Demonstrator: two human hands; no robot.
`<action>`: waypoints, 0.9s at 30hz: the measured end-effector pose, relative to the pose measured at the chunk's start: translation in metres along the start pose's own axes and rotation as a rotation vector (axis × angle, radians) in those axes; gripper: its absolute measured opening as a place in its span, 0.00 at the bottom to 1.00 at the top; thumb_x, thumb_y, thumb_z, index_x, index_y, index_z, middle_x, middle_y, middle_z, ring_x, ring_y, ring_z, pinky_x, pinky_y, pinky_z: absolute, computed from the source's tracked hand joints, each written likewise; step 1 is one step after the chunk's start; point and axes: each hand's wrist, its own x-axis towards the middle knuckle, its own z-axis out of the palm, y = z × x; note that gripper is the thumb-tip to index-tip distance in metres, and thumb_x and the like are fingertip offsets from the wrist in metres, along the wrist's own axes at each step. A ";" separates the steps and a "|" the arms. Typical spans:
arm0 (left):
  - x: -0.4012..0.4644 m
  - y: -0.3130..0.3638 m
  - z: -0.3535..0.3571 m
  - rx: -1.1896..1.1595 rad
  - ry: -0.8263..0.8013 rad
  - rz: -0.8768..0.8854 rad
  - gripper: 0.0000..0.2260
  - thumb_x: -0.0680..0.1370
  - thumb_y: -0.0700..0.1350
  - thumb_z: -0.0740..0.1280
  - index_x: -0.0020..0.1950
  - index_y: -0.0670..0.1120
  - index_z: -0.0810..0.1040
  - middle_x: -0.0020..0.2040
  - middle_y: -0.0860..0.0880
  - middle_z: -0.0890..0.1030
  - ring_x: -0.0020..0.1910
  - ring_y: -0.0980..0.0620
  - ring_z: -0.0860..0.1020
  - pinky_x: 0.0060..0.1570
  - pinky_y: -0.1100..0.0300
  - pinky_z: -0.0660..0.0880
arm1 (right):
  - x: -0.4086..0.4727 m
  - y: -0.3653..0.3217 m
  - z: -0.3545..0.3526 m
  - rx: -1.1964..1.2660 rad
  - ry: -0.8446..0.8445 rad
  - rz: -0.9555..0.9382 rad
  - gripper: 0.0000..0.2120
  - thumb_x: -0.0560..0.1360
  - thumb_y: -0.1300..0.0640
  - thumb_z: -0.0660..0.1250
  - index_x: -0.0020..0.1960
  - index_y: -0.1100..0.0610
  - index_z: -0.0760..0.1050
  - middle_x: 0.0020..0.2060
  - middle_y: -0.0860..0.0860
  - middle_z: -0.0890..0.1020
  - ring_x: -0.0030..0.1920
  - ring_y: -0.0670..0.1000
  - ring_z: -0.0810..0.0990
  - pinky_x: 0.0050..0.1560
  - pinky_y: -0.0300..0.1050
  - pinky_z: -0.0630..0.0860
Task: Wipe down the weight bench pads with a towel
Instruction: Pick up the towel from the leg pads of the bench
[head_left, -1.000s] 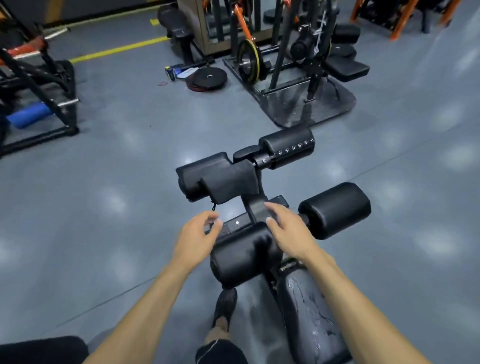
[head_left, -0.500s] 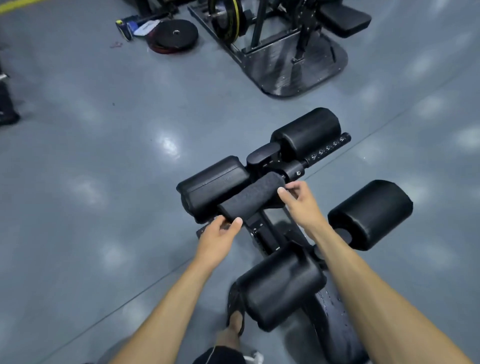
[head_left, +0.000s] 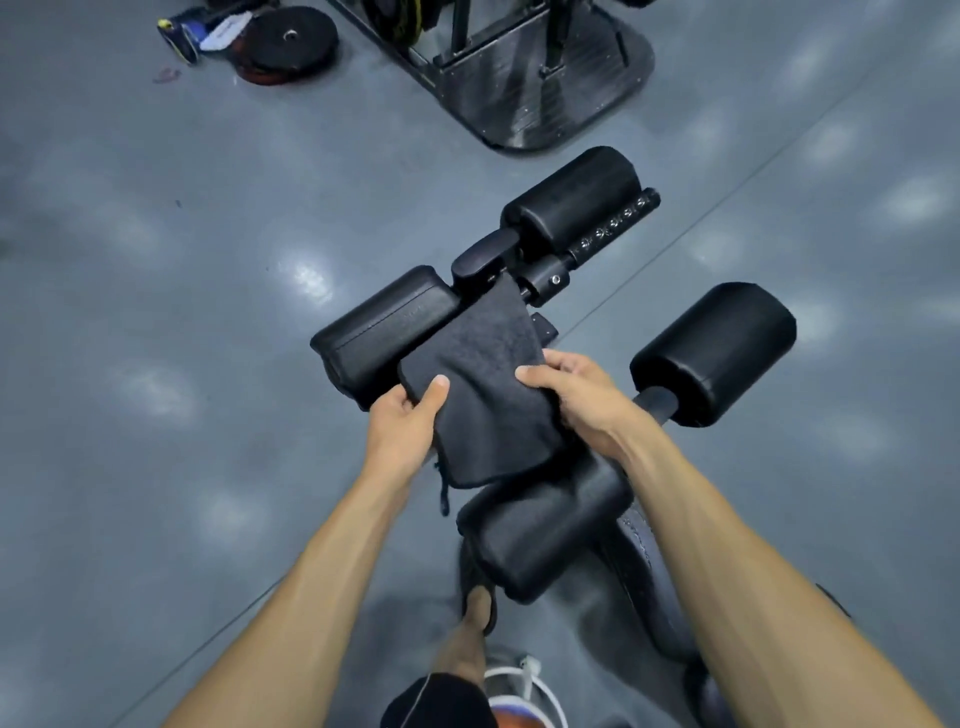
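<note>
Over the grey gym floor we look down along our two bare forearms at a black weight bench. Both our hands hold a dark grey towel. Our left hand pinches its left edge, thumb on top. Our right hand grips the right edge, fingers curled around the cloth. The towel's far end lies over the far left roller pad, and its near end hangs loose just above the near left roller pad. Two more roller pads sit to the right, one far and one near. Weight plates lie well apart on the floor at top left.
</note>
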 end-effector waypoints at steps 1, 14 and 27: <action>-0.009 -0.001 0.001 0.007 0.013 0.027 0.07 0.81 0.48 0.70 0.56 0.47 0.83 0.50 0.54 0.87 0.47 0.58 0.85 0.42 0.66 0.79 | -0.011 0.004 -0.002 -0.010 -0.025 0.001 0.15 0.72 0.60 0.74 0.58 0.63 0.82 0.54 0.62 0.85 0.52 0.59 0.82 0.57 0.56 0.76; -0.195 -0.032 0.102 0.253 -0.366 0.318 0.05 0.81 0.45 0.68 0.54 0.52 0.83 0.49 0.55 0.88 0.50 0.57 0.85 0.50 0.62 0.79 | -0.237 0.095 -0.130 0.104 0.300 -0.307 0.09 0.81 0.54 0.67 0.48 0.56 0.85 0.41 0.52 0.85 0.40 0.48 0.82 0.42 0.40 0.76; -0.186 -0.183 0.230 0.553 -0.583 0.581 0.21 0.79 0.61 0.65 0.57 0.44 0.80 0.52 0.47 0.85 0.54 0.46 0.83 0.55 0.40 0.79 | -0.281 0.277 -0.232 0.074 0.714 -0.392 0.07 0.83 0.58 0.66 0.53 0.55 0.83 0.45 0.46 0.88 0.49 0.41 0.84 0.51 0.35 0.76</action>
